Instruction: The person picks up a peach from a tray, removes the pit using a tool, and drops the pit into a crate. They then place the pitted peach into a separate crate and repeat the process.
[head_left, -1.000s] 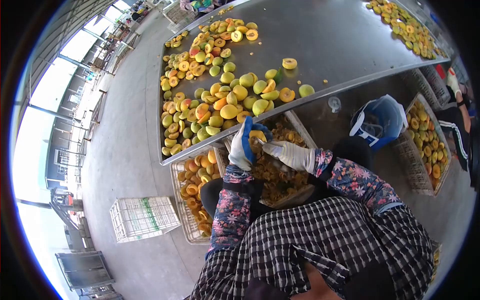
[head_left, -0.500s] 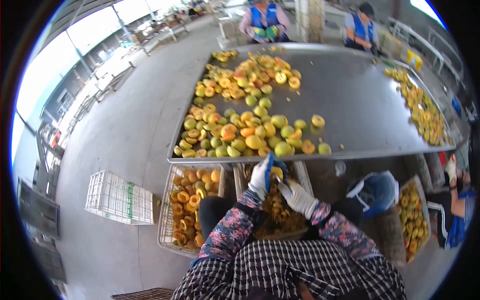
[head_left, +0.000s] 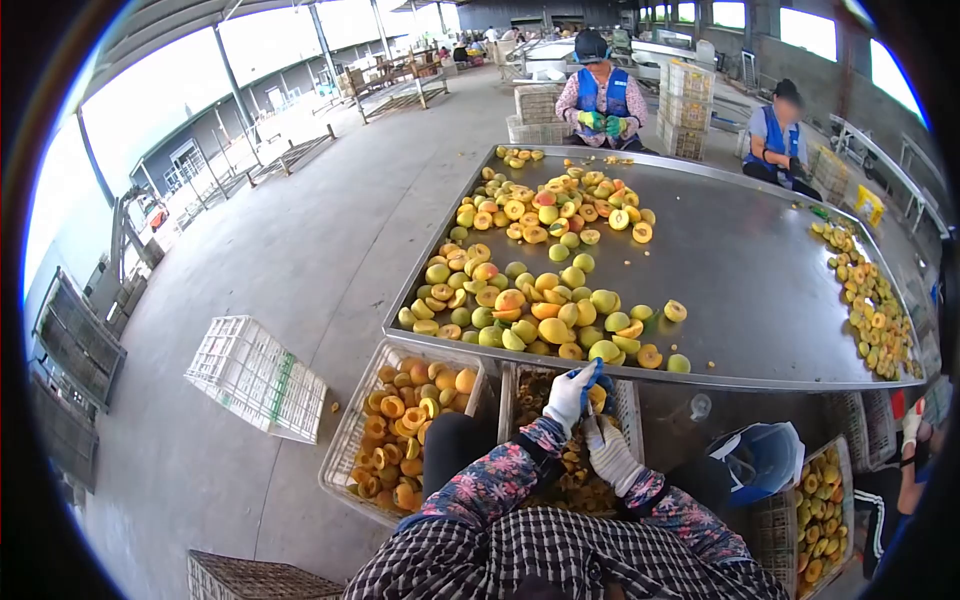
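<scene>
My left hand (head_left: 570, 392), in a white glove with blue on the fingers, is closed around a yellow peach half (head_left: 598, 396). Just below it, my right hand (head_left: 613, 456) wears a white glove. Its fingers are wrapped round a small metal tool, whose thin tip points up at the peach; the grip is hidden in the glove. Both hands are over a crate (head_left: 633, 418) of brownish-yellow fruit scraps between my knees. Beyond them, whole and halved peaches (head_left: 548, 310) are heaped on the near left part of a metal table (head_left: 720, 270).
Left of my knees stands a crate (head_left: 338, 460) of peach halves. A white crate (head_left: 255, 378) is on the floor further left. To my right are a blue bucket (head_left: 765, 465) and another fruit crate (head_left: 848, 480). Two people in blue vests sit beyond the table; another person's arm shows at right.
The view has tilted upward, so table and crates appear lower and more of the hall shows. My hands stay together on the peach half and the tool.
</scene>
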